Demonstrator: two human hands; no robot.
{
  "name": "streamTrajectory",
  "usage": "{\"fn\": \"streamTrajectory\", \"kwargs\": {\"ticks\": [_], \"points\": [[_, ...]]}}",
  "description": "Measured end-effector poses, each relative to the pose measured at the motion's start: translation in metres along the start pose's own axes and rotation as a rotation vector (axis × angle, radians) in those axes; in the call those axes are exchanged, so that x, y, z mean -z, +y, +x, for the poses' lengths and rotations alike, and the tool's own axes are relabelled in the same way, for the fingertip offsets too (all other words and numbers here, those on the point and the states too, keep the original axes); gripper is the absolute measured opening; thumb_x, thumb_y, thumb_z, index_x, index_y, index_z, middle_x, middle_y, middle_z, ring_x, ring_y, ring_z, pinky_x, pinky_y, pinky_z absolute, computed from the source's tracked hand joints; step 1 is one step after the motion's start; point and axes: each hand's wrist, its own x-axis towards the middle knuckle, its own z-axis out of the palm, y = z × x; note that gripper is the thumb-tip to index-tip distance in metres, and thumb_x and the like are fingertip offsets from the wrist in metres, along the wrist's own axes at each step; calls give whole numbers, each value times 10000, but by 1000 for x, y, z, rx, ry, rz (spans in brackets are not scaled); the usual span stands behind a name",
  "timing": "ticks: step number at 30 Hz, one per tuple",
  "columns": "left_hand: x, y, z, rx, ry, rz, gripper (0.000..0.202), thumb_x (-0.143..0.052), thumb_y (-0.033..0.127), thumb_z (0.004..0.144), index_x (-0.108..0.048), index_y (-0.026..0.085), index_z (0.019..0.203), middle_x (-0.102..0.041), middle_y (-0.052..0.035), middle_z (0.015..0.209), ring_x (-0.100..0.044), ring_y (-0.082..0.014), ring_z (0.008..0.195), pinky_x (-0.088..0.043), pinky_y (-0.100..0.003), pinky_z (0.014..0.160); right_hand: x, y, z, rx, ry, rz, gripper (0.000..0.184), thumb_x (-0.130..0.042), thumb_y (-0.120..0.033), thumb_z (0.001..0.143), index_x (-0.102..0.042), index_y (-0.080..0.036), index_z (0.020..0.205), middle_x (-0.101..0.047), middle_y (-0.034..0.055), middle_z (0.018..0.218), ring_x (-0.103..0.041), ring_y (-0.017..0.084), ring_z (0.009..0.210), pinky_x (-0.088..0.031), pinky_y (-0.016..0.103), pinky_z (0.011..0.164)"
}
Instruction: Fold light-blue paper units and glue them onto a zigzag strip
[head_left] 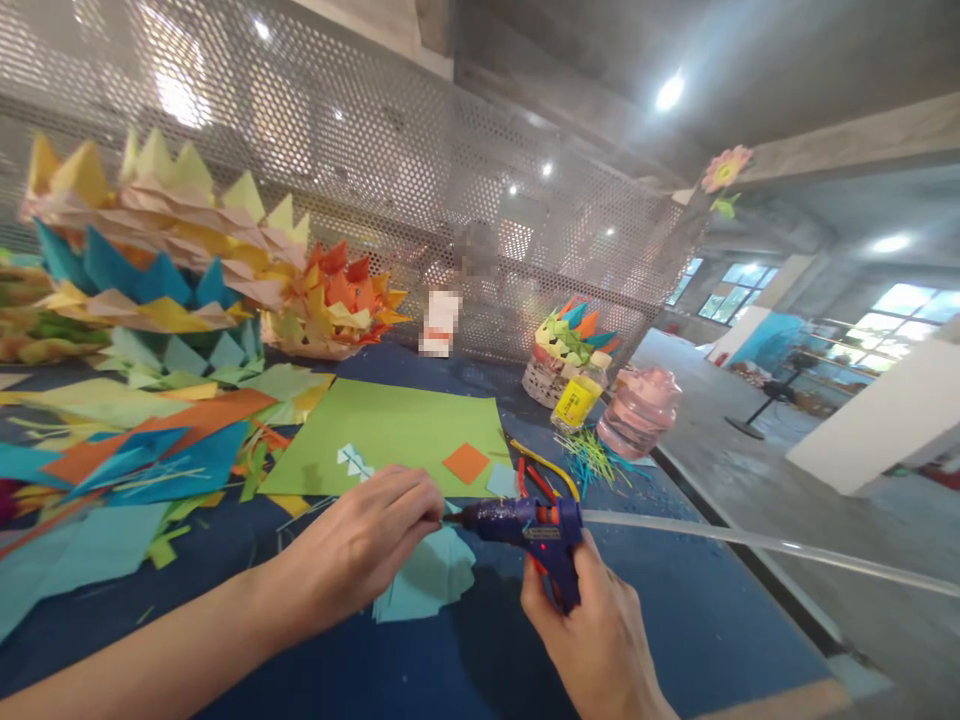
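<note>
My right hand [592, 620] is wrapped round the handle of a dark blue hot glue gun [529, 525], with a long clear glue stick [720, 533] running out of its back. The gun's nozzle points left and meets the fingertips of my left hand [375, 540]. Those fingers are pinched together, and whatever they hold is hidden behind them. Below lies a stack of light blue paper pieces [431, 580]. Just beyond, a green sheet [397, 430] carries an orange paper square [466, 463], a pale blue paper square [502, 479] and small folded light blue pieces [354, 460].
Cut coloured paper [135, 450] covers the table's left side, before large folded-paper flowers [172, 250]. Scissors with yellow and red handles [547, 470] lie behind the gun. A yellow-labelled bottle [577, 402] and a pink jar [640, 410] stand near the right edge, before a perforated screen [375, 180].
</note>
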Motion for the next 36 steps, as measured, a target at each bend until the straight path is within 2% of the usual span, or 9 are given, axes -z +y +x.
{"fn": "streamTrajectory", "kwargs": {"ticks": [2, 5, 18, 28, 32, 36], "points": [[1, 0, 0, 0, -1, 2, 162, -369, 157, 931, -493, 173, 829, -532, -32, 775, -487, -159, 725, -403, -308, 661, -1, 1, -1, 21, 14, -17, 291, -456, -289, 826, -584, -73, 973, -704, 89, 609, -655, 210, 440, -465, 262, 414], [1, 0, 0, -12, 17, 7, 167, -381, 156, 925, -511, 170, 821, -548, -35, 777, -502, -156, 724, -421, -303, 659, 0, 1, -1, 32, 6, -23, 241, -453, -271, 824, -593, -98, 914, -715, 110, 656, -673, 214, 482, -471, 252, 413], [3, 0, 2, -76, 100, 52, 176, -403, 125, 902, -553, 174, 823, -586, -32, 757, -550, -148, 710, -451, -275, 648, 4, -1, 0, -8, -44, 41, 207, -421, -252, 817, -582, -144, 889, -722, 99, 698, -680, 211, 503, -494, 247, 429], [2, -3, 1, -9, 79, 62, 152, -406, 151, 914, -529, 189, 834, -589, -27, 805, -551, -152, 752, -431, -282, 683, 8, 3, -3, 6, -23, -17, 234, -409, -269, 833, -590, -140, 907, -715, 84, 661, -676, 211, 494, -488, 254, 433], [1, -7, 1, 17, 86, 17, 146, -393, 158, 920, -509, 186, 835, -570, -27, 793, -528, -154, 741, -414, -291, 675, 20, 18, -4, -123, -50, 37, 222, -489, -348, 811, -581, -162, 888, -685, 48, 603, -640, 186, 455, -477, 243, 440], [1, -10, 1, 45, 59, -21, 126, -401, 150, 917, -490, 188, 836, -555, -21, 790, -510, -157, 736, -402, -301, 675, 39, 55, 0, -277, -134, -13, 270, -540, -473, 772, -573, -207, 803, -630, 2, 543, -567, 158, 417, -437, 241, 429]]}}
